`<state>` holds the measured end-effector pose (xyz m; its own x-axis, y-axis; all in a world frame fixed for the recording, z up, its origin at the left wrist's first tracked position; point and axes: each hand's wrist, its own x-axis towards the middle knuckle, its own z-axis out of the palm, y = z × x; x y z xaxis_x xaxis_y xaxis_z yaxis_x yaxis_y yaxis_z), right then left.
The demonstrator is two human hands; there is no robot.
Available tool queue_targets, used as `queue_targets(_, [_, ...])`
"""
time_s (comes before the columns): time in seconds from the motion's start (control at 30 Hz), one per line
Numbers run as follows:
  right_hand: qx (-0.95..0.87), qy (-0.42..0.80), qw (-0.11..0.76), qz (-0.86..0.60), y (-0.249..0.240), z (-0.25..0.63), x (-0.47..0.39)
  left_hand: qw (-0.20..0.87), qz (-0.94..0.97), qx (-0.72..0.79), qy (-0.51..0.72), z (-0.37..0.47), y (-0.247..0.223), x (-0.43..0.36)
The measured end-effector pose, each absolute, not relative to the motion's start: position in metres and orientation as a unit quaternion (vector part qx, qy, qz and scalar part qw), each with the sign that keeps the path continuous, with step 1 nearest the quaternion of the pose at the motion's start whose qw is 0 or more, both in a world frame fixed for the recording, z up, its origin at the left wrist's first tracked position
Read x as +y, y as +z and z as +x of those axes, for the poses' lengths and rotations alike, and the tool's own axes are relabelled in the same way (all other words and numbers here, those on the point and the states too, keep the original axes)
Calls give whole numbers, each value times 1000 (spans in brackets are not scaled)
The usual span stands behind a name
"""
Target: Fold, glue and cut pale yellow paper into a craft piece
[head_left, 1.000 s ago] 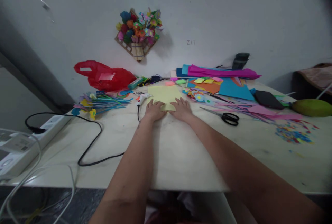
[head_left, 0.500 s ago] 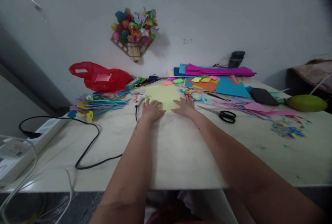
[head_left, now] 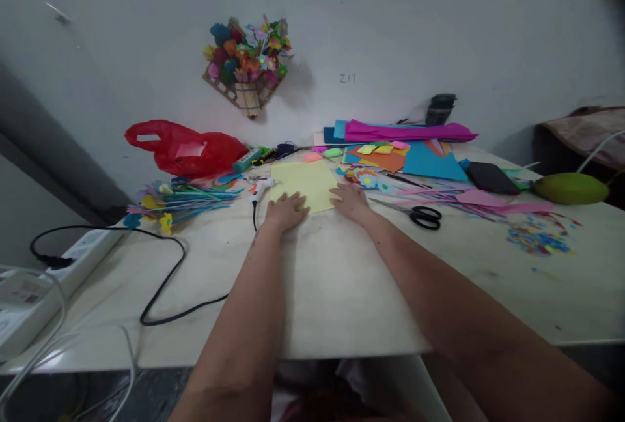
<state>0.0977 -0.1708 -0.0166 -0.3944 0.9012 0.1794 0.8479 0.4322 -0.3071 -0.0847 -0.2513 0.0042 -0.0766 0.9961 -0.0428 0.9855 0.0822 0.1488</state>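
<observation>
Pale yellow, a flat rectangular sheet (head_left: 303,178) lies on the white marbled table (head_left: 336,298) in front of you; your left hand (head_left: 287,211) rests over the sheet's near left corner and your right hand (head_left: 350,202) at its near right corner, the fingers of both spread loose and grasping nothing; just left of the sheet lies a white gun-shaped tool (head_left: 262,189); to the sheet's right lie black-handled metal scissors (head_left: 424,217); beyond its far left corner slumps a red plastic bag (head_left: 195,152).
</observation>
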Motion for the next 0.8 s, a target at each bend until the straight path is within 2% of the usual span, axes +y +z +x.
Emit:
queue_targets(0.27, [-862,21,249,-442,-5,95,-186,53,670,738,66,-84,2,-250])
queue_targets(0.53, [-879,69,174,-439,1,90,-193,39,673,730,116,-83,2,-252])
queue_targets(0.8, [-885,64,163,-432,-1,94,-183,25,672,721,168,-80,5,-254])
